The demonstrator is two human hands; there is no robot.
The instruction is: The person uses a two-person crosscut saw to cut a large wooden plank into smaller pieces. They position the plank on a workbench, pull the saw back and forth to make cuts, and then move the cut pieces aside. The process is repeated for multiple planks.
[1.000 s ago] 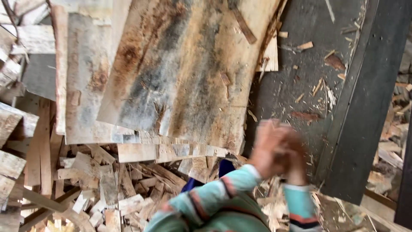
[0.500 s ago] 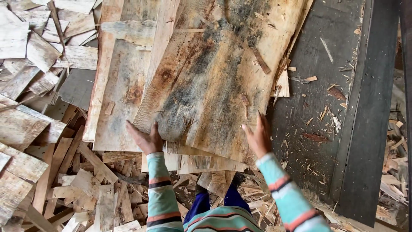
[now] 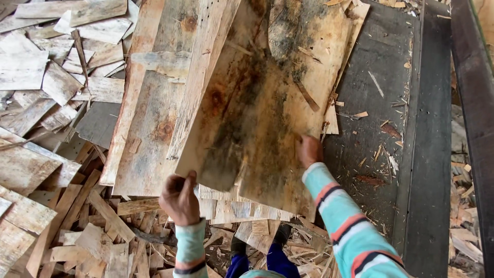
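Since the earlier frame the stained veneer sheet [image 3: 267, 103] has slid up and to the right across the stack of paler sheets [image 3: 154, 108], now partly overhanging the dark board [image 3: 381, 103]. The left hand [image 3: 180, 198] has closed its fingers on the sheet's near left corner, while the right hand [image 3: 309, 150] presses flat on the sheet's near right part. Wood scraps [image 3: 62, 226] lie loose, left of and below the stack.
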